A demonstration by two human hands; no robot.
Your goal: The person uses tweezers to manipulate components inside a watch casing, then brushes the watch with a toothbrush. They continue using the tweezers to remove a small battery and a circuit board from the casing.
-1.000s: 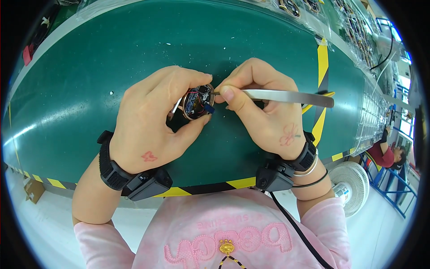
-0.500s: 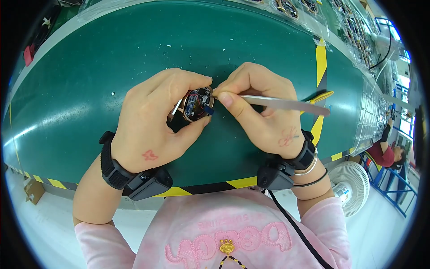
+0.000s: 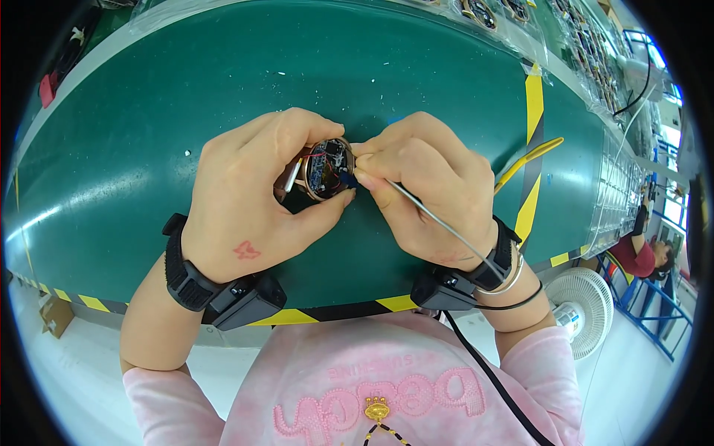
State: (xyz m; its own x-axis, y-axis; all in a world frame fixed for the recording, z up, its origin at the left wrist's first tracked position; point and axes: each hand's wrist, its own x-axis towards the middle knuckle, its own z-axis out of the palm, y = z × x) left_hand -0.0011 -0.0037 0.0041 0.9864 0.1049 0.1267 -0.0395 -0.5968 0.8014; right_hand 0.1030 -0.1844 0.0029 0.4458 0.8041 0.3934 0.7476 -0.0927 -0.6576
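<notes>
My left hand (image 3: 249, 189) is wrapped around a round, open watch case (image 3: 310, 175), gripping it between thumb and fingers. A dark circuit board (image 3: 325, 165) with thin red wires shows inside, and a small dark blue tab lies at its right edge. My right hand (image 3: 435, 186) pinches slim metal tweezers (image 3: 446, 224), which slant back across the palm toward the wrist. Its fingertips are at the case's right rim, hiding the tweezers' tip. From behind the right hand a yellow handle-like piece (image 3: 530, 157) sticks out; whether the hand holds it cannot be told.
The green tabletop (image 3: 223, 82) has small white specks and a yellow-black tape edge (image 3: 401, 303). Clear plastic trays (image 3: 587, 67) with several round watch parts stand at the far right. A white fan (image 3: 584, 312) and another person (image 3: 639, 256) are off to the right.
My right hand has rolled, swinging the tweezers' back end down toward my wrist. The yellow piece has shifted slightly up and right. My left hand still holds the case, turned slightly.
</notes>
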